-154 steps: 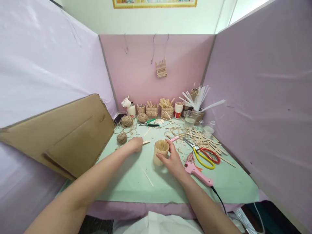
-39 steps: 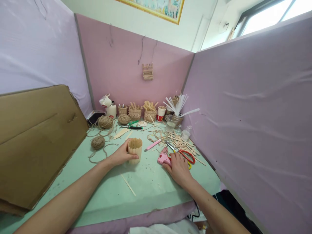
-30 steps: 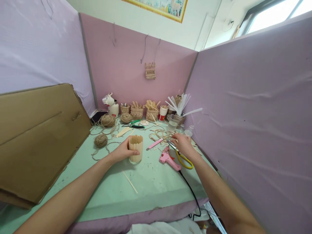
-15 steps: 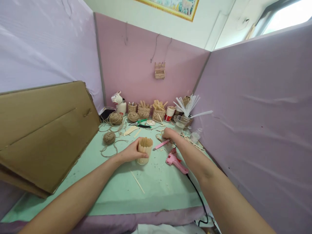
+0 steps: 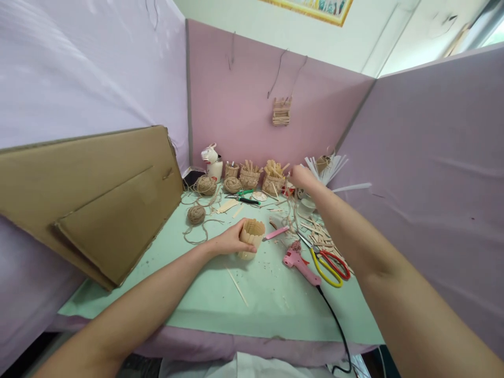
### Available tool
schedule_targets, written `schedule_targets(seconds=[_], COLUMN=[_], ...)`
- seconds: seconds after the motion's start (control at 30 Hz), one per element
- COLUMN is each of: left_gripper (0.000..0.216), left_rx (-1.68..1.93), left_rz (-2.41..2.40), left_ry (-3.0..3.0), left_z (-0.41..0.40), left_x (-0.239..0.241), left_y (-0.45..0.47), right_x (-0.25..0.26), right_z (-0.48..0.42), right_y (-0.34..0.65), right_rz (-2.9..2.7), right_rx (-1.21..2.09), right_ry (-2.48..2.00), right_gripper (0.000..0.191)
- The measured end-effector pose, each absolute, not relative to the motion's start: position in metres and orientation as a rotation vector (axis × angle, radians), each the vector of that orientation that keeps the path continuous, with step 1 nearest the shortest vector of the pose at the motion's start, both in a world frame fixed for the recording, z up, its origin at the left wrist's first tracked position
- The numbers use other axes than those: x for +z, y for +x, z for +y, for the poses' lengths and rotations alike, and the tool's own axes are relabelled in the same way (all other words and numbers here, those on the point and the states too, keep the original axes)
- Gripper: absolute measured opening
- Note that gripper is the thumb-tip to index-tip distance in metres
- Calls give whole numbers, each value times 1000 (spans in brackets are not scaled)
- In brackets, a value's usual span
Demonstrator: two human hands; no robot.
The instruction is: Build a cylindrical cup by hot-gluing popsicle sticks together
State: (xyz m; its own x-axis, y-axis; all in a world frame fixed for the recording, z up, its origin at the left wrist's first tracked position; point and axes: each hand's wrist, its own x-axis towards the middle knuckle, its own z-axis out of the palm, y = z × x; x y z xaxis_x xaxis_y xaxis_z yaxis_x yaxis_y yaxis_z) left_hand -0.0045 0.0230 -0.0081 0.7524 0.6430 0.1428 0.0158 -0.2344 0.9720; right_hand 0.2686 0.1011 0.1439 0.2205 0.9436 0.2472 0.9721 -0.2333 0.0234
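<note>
My left hand [image 5: 230, 242] wraps around a small cup made of wooden sticks [image 5: 252, 237] standing on the green table [image 5: 268, 299]. My right hand [image 5: 301, 177] is raised near the back of the table with its fingers closed on a length of jute twine [image 5: 293, 212] that hangs down to the table. It hovers above the red and white cup [image 5: 289, 190] and beside a basket of sticks [image 5: 273, 181].
A pink glue gun [image 5: 301, 264] with a black cord, red and yellow scissors [image 5: 328, 262] and loose sticks lie right of the cup. Twine balls [image 5: 196, 214], green pliers [image 5: 244, 197], several baskets and white strips [image 5: 334, 168] line the back. A cardboard sheet [image 5: 98, 194] leans at left.
My right hand left the glue gun, passed the scissors, then rose toward the back baskets, lifting twine. My left hand moved onto the stick cup and holds it. The view swung left.
</note>
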Motion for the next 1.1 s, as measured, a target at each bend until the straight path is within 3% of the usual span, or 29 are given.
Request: schedule_targets(seconds=[0.13, 0.43, 0.53, 0.63, 0.93, 1.03, 1.1], left_gripper=[74, 75, 76, 78, 94, 67, 53], left_rx=[615, 632, 624, 603, 467, 520, 731], left_rz=[526, 547, 545, 568, 626, 834, 1267], left_ry=[1731, 1759, 1753, 1744, 2004, 2158, 2184], left_z=[26, 25, 23, 21, 23, 40, 56], left_x=[-11, -11, -8, -5, 22, 39, 42], left_y=[-6, -5, -6, -6, -29, -63, -88], right_x=[166, 184, 176, 159, 119, 110, 103], right_z=[107, 125, 126, 128, 133, 137, 141], right_y=[251, 216, 203, 188, 95, 71, 62], right_rz=[-1745, -1647, -1956, -2264, -2717, -2769, -2782], right_rx=[-468, -475, -341, -102, 143, 184, 199], right_ry=[-2137, -1667, -1907, -2060, -1682, -1573, -1557], right_gripper=[30, 34, 36, 21, 26, 26, 26])
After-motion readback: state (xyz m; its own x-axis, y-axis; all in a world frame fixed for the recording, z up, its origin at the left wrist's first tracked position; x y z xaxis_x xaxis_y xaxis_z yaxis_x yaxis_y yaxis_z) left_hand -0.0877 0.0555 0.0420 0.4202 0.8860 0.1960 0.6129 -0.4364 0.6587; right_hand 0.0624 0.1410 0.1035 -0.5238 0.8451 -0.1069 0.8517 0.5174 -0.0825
